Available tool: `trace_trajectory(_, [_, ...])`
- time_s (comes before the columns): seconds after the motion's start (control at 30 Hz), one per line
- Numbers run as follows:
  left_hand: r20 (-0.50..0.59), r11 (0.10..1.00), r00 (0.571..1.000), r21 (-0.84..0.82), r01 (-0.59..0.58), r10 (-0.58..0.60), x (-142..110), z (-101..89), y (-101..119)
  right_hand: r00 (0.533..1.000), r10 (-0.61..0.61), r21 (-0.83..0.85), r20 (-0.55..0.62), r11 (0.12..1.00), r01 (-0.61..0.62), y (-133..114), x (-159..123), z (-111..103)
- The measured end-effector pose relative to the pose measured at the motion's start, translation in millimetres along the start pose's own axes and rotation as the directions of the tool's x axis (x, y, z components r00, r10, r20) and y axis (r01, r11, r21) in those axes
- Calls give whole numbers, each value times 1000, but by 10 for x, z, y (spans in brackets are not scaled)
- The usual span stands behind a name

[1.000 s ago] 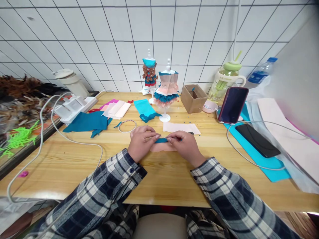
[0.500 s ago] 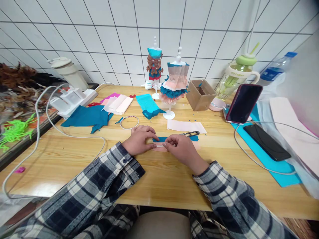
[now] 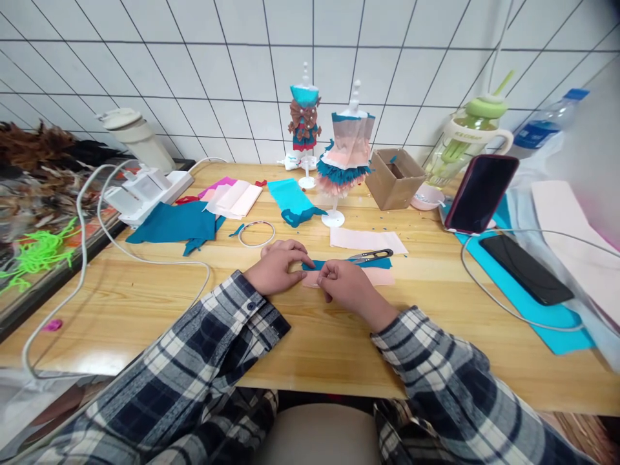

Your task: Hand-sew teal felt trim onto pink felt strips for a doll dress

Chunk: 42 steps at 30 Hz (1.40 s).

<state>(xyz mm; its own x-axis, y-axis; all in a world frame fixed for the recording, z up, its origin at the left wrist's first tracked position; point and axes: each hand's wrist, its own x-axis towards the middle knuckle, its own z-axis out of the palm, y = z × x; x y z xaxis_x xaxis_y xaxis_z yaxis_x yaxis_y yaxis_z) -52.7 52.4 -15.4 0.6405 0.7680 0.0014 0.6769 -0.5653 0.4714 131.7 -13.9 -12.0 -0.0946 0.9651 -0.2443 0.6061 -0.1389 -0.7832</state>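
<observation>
My left hand [image 3: 278,266] rests palm down. Its thumb and index finger are apart, touching the left end of a dark teal strip [image 3: 380,263] and a peach-pink strip [image 3: 380,276], which look like crepe paper. My right hand [image 3: 346,282] is over the middle of both strips, thumb and index pinched near the pink one's edge; what sits between the fingertips is too small to tell. Thread snips [image 3: 375,256] with black handles lie across the teal strip, just beyond my right hand. Farther back is a pale pink strip [image 3: 368,240].
Two dressed mini mannequins [image 3: 346,155] [image 3: 304,123] stand at the back, beside a cardboard box [image 3: 393,184]. Left are a hoop [image 3: 256,234], teal paper [image 3: 169,223] and a cable [image 3: 159,263]. Right are a propped phone [image 3: 482,194], a flat phone [image 3: 526,268] and a drink bottle [image 3: 472,139].
The view has shifted slightly. My right hand has drawn a little left and toward me, so more of the snips shows. My left hand stays at the strips' left end.
</observation>
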Motion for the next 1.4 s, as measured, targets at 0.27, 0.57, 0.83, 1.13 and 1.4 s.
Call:
trace_trajectory(0.27, [13,1000,1000,12,-10,10,-10,-23,31,999,26,27,24,999,-27,9,42,36])
trace_trajectory(0.57, [35,1000,999,10,-23,23,-17,-28,11,1000,12,29,2,1000,-12,-3,22,41])
trace_trajectory(0.83, [93,1000,995,5,-19,19,-22,-79,54,1000,13,17,-22,1000,-12,14,37,50])
trace_trajectory(1.13, [-29,997,997,37,-63,65,-31,-37,85,998,-64,60,-22,996,66,21,-35,46])
trace_trajectory(1.4, [-2,996,996,-6,-86,86,-46,-43,91,983,-157,-12,-94,988,157,61,-37,56])
